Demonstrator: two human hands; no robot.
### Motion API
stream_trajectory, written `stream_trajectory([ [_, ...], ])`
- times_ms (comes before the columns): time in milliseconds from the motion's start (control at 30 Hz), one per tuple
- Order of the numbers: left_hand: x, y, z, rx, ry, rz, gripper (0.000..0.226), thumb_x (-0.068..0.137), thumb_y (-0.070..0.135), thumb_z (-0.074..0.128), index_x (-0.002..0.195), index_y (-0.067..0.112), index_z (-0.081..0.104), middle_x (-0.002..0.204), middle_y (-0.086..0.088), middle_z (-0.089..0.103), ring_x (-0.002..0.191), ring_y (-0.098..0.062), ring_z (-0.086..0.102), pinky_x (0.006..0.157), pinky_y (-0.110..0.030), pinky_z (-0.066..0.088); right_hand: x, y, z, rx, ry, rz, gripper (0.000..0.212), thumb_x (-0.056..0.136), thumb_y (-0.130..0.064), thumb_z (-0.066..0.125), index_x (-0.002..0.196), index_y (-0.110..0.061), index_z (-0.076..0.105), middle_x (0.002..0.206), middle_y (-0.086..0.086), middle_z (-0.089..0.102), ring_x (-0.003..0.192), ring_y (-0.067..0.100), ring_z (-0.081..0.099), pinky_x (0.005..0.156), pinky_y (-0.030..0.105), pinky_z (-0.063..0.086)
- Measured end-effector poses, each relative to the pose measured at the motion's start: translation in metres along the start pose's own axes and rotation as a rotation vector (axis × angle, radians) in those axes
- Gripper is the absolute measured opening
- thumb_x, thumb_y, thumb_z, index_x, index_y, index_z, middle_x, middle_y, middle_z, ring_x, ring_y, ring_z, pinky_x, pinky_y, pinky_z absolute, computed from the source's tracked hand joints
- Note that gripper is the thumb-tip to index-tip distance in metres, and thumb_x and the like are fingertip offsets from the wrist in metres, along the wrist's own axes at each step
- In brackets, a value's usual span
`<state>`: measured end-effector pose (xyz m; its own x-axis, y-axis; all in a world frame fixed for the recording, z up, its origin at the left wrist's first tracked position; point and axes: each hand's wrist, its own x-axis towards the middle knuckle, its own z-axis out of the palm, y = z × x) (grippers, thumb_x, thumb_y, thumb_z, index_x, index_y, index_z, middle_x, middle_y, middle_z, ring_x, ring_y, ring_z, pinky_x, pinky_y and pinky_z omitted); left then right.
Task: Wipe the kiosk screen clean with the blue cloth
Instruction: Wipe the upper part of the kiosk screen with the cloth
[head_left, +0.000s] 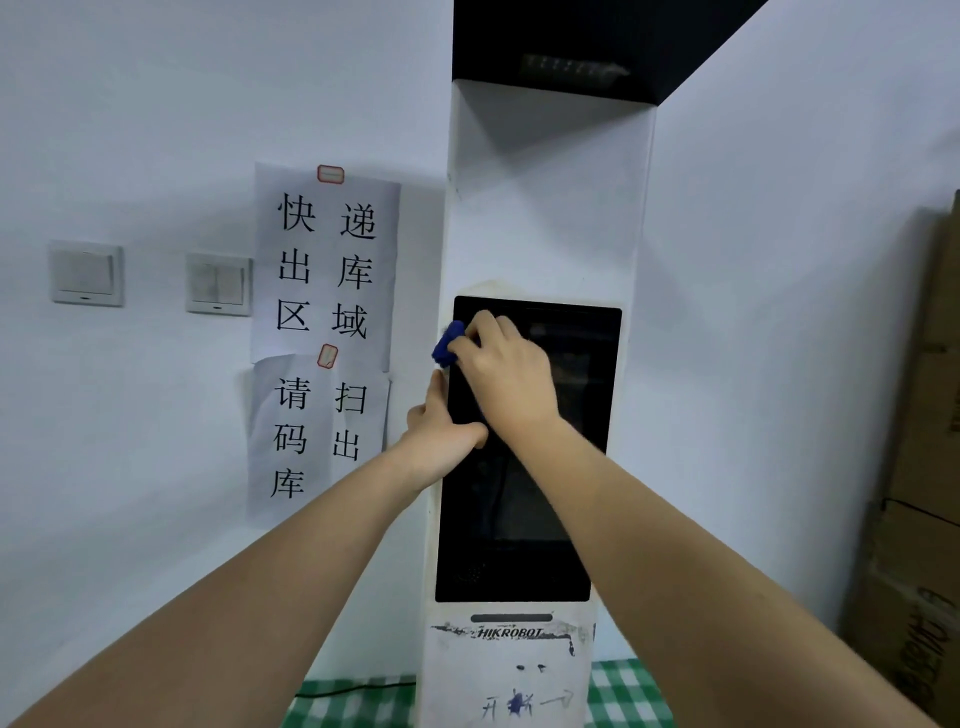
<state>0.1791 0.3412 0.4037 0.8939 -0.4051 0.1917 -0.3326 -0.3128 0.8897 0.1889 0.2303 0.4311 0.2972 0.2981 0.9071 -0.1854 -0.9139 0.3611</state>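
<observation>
A tall white kiosk (545, 208) stands against the wall with a dark upright screen (540, 519) set in its front. My right hand (506, 371) grips a bunched blue cloth (448, 345) and holds it against the screen's upper left corner. Most of the cloth is hidden under the fingers. My left hand (441, 434) holds the kiosk's left edge just below, thumb lying on the screen face and fingers wrapped round the side.
Paper notices (324, 265) with black characters hang on the wall left of the kiosk, beside two light switches (87, 273). Brown cardboard boxes (919, 467) are stacked at the right. A green checked cloth (618, 693) covers the surface at the kiosk's base.
</observation>
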Motion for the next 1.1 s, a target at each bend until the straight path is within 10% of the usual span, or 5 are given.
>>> stream_trajectory([
  [200, -0.003, -0.001, 0.000, 0.039, -0.013, -0.010, 0.092, 0.085, 0.018, 0.052, 0.151, 0.034, -0.010, 0.156, -0.007, 0.012, 0.138, -0.029, 0.027, 0.092, -0.030, 0.027, 0.026, 0.013, -0.008, 0.042, 0.029, 0.258, 0.028, 0.054, -0.006, 0.087, 0.075, -0.012, 0.070, 0.076, 0.007, 0.059, 0.061, 0.022, 0.055, 0.041, 0.020, 0.021],
  [400, -0.006, 0.003, 0.001, 0.053, -0.029, -0.019, 0.093, 0.085, 0.018, 0.052, 0.151, 0.034, -0.012, 0.155, -0.008, 0.012, 0.137, -0.028, 0.028, 0.094, -0.031, 0.029, 0.017, 0.011, -0.004, -0.013, -0.011, -0.046, 0.026, 0.050, -0.005, 0.084, 0.068, -0.014, 0.067, 0.072, 0.005, 0.057, 0.060, 0.022, 0.054, 0.044, 0.022, 0.018],
  [567, -0.006, 0.002, 0.001, 0.081, -0.021, -0.014, 0.094, 0.085, 0.019, 0.053, 0.151, 0.034, -0.012, 0.156, -0.008, 0.008, 0.139, -0.031, 0.025, 0.106, -0.037, 0.028, 0.030, 0.009, -0.006, 0.195, 0.059, 0.396, 0.016, 0.070, -0.010, 0.078, 0.084, -0.010, 0.070, 0.083, 0.009, 0.058, 0.070, 0.024, 0.057, 0.042, 0.022, 0.026],
  [933, -0.005, 0.000, 0.004, 0.072, -0.007, -0.008, 0.096, 0.084, 0.020, 0.055, 0.150, 0.034, -0.013, 0.156, -0.008, 0.008, 0.140, -0.030, 0.023, 0.107, -0.037, 0.028, 0.032, -0.001, -0.007, 0.146, -0.018, 0.363, 0.026, 0.062, -0.005, 0.082, 0.083, -0.011, 0.068, 0.084, 0.006, 0.058, 0.070, 0.020, 0.057, 0.042, 0.022, 0.024],
  [1100, -0.005, 0.002, 0.002, 0.074, -0.008, -0.011, 0.095, 0.085, 0.019, 0.054, 0.151, 0.033, -0.012, 0.155, -0.008, 0.010, 0.138, -0.030, 0.027, 0.099, -0.034, 0.030, 0.037, 0.010, -0.013, -0.008, -0.029, 0.019, 0.036, 0.041, 0.001, 0.084, 0.071, -0.010, 0.067, 0.074, 0.007, 0.058, 0.059, 0.023, 0.054, 0.043, 0.021, 0.021],
])
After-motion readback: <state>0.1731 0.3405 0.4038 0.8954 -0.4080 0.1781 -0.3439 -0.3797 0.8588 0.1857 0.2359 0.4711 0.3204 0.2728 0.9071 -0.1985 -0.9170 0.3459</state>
